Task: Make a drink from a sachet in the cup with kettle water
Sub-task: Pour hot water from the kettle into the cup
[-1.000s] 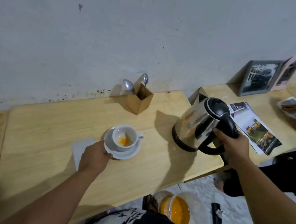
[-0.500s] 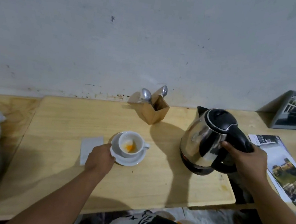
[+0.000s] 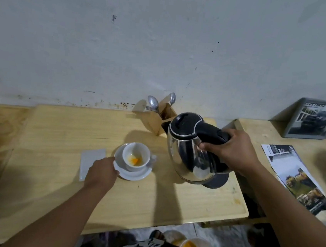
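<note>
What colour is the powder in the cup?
Orange-yellow powder, at the bottom of the white cup, seen in the head view.

Bare tabletop (image 3: 54,152) lies open left of the cup (image 3: 136,156) — kettle (image 3: 191,156) crowds its right.

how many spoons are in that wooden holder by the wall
2 show: one spoon leaning left out of the wooden holder, another spoon upright at its back. Fork tines poke out too; the kettle may hide more.

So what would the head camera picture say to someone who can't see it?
A right hand holds a shiny steel kettle with a black lid beside a white cup holding orange powder. The left hand steadies its white saucer on a pale wooden table.
</note>
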